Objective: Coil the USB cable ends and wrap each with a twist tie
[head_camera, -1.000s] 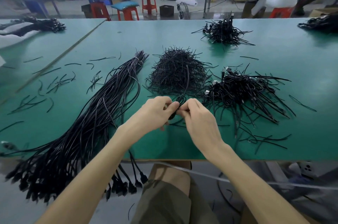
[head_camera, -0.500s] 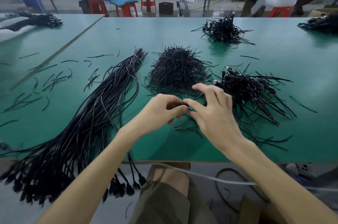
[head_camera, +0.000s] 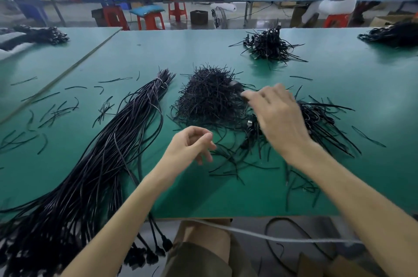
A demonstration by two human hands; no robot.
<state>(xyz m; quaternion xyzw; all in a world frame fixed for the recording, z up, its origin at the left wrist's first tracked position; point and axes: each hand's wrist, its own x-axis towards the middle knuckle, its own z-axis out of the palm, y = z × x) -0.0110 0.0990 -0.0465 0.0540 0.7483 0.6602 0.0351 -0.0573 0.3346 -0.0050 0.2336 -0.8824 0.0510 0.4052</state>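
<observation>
My left hand (head_camera: 190,143) hovers over the green table (head_camera: 226,197), fingers loosely curled and apart, holding nothing. My right hand (head_camera: 276,116) is blurred and stretched forward, its fingertips at the right edge of the heap of black twist ties (head_camera: 208,98); I see nothing gripped in it. A long bundle of black USB cables (head_camera: 108,152) lies to the left, its plugs hanging over the front edge. Under and right of my right hand is a pile of coiled, tied cables (head_camera: 323,118).
Loose twist ties (head_camera: 52,111) are scattered on the left. Another tied-cable pile (head_camera: 271,47) sits further back, and more cable heaps lie at the far right (head_camera: 393,34) and far left (head_camera: 40,36). A person sits at the bench behind.
My hands were pinched together on a cable end at the table's middle. They have separated: the right hand moved forward to the twist tie heap, the left hand opened and stayed.
</observation>
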